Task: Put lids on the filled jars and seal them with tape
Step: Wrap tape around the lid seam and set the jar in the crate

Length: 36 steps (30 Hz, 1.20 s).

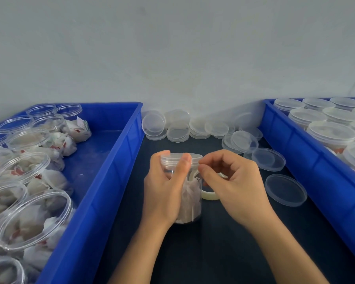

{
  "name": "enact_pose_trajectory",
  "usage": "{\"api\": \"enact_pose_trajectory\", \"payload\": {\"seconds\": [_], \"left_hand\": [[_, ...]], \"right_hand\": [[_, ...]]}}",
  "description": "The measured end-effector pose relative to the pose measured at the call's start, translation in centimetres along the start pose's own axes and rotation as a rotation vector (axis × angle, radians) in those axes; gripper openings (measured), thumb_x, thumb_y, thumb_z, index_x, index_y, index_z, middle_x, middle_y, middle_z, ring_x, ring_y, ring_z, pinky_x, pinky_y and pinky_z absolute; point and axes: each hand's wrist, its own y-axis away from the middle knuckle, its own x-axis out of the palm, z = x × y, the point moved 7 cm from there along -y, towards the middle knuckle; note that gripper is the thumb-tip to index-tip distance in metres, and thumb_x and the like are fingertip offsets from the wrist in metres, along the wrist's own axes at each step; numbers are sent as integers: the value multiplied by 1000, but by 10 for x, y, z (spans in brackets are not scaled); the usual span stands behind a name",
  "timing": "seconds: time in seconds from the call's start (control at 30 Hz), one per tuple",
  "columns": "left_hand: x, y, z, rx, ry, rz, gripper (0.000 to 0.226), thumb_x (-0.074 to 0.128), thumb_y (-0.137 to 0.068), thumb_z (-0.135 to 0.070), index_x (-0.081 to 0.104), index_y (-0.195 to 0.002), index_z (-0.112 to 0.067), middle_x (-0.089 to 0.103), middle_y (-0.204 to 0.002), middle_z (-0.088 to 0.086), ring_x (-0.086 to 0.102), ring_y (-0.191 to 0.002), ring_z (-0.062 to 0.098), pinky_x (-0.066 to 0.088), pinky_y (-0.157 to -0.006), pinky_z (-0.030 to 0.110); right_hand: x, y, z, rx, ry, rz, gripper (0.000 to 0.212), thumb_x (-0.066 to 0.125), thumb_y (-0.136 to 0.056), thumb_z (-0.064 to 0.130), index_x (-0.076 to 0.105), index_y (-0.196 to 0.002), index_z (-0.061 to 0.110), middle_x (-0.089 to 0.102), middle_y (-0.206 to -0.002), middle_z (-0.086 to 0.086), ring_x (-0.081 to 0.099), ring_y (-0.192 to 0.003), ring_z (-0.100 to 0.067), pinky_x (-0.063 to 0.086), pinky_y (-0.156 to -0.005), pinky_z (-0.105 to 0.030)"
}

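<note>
A clear plastic jar (190, 201) filled with white sachets stands on the dark table, with a clear lid (180, 157) on top. My left hand (164, 187) grips the jar from the left, thumb up against the lid's rim. My right hand (232, 181) is just right of the jar, fingers curled, thumb and forefinger pinched together at the lid's right edge. A pale roll of tape (209, 194) sits under my right hand, partly hidden by it. I cannot see a tape strip clearly.
The blue crate on the left (115, 165) holds several open, filled jars. Another blue crate (307, 152) on the right holds several lidded jars. Loose clear lids (285, 190) lie on the table, with more piled along the wall (178, 128).
</note>
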Motion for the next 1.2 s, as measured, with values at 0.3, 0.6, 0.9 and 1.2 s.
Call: {"api": "enact_pose_trajectory", "payload": {"seconds": [0.3, 0.6, 0.9, 1.2], "left_hand": [[2, -2, 10, -62, -3, -11, 74, 60, -76, -87, 63, -123, -30, 73, -105, -17, 73, -95, 4, 63, -86, 39], [6, -2, 10, -97, -26, 70, 79, 74, -58, -82, 59, -124, -42, 71, -107, -25, 71, -99, -4, 58, -76, 18], [15, 2, 7, -113, 105, 171, 78, 77, -67, -75, 58, -125, -27, 75, -107, -16, 76, -98, 6, 59, -76, 20], [10, -5, 20, -124, 69, 202, 74, 75, -63, -67, 61, -125, -29, 77, -111, -7, 76, -104, 10, 63, -90, 37]], "right_hand": [[-5, 0, 0, -18, -110, -49, 19, 78, -91, 0, 76, -93, 19, 77, -86, 5, 74, -78, -13, 59, -76, -21], [-2, -4, -20, 128, -278, 23, 21, 85, -86, 14, 78, -99, 30, 72, -82, 2, 68, -77, -14, 58, -75, -22], [7, 0, -19, 119, -228, 109, 27, 71, -97, 45, 72, -122, 39, 78, -111, 8, 76, -105, -11, 60, -86, -23], [5, 3, -21, 87, -194, -12, 22, 77, -95, 25, 78, -116, 32, 81, -97, 11, 79, -90, -9, 60, -77, -19]]}}
